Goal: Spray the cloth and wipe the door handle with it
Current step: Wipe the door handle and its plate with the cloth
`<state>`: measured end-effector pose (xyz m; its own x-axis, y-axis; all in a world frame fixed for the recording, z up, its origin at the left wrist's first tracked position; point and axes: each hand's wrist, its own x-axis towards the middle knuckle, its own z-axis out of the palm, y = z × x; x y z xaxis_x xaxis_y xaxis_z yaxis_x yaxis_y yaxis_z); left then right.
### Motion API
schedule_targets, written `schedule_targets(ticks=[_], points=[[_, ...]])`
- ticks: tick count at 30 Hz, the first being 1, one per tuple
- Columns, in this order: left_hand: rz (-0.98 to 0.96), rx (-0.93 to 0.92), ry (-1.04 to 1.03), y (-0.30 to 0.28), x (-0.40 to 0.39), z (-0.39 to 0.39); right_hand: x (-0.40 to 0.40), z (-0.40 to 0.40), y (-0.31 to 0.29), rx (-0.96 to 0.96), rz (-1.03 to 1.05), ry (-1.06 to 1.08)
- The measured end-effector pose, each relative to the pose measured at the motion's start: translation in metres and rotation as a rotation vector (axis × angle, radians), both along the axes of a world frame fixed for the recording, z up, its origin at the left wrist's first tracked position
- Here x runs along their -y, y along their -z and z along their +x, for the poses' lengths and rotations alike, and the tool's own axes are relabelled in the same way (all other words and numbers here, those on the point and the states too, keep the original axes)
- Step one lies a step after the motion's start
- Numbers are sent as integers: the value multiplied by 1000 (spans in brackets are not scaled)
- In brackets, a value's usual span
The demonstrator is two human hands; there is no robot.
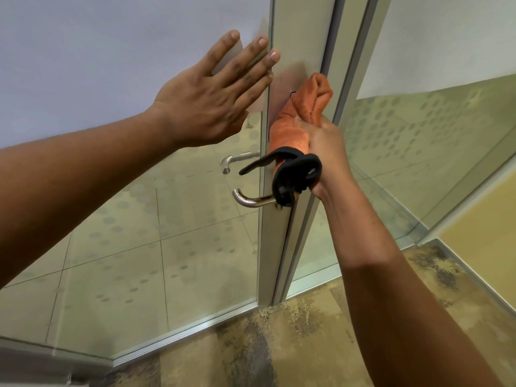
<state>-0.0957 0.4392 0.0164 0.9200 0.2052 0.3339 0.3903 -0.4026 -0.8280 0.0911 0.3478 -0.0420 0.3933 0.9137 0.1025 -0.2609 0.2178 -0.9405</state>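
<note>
My right hand (321, 146) clenches cloth (304, 104); handle (251, 201) sits just below-left of the grip. Left hand (206, 104) flat, fingers straight, near the glass. I'd drop cloth onto lever & rub lengthwise w/ firm pressure.

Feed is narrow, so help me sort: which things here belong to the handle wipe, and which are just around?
Job:
orange cloth, gripped in right hand
metal door handle
left hand, flat on glass door

Just around:
black strap at the right hand
second handle behind the glass
carpet
</note>
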Motion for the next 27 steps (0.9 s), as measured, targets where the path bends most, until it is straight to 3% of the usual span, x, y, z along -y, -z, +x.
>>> schedule_targets(ticks=[5,12,18,24,27], points=[[23,-27,-6,2,1,1,4,3,-6,484,-88,72],[-7,-31,-38,0,4,0,33,49,-22,891,-137,-307],[-22,-36,-40,-1,4,0,46,77,-13,1394,-280,-254],[-67,-2,-9,-2,2,-1,21,54,15,1627,-253,-281],[-31,-13,-9,-1,1,-1,16,51,28,1626,-266,-244]])
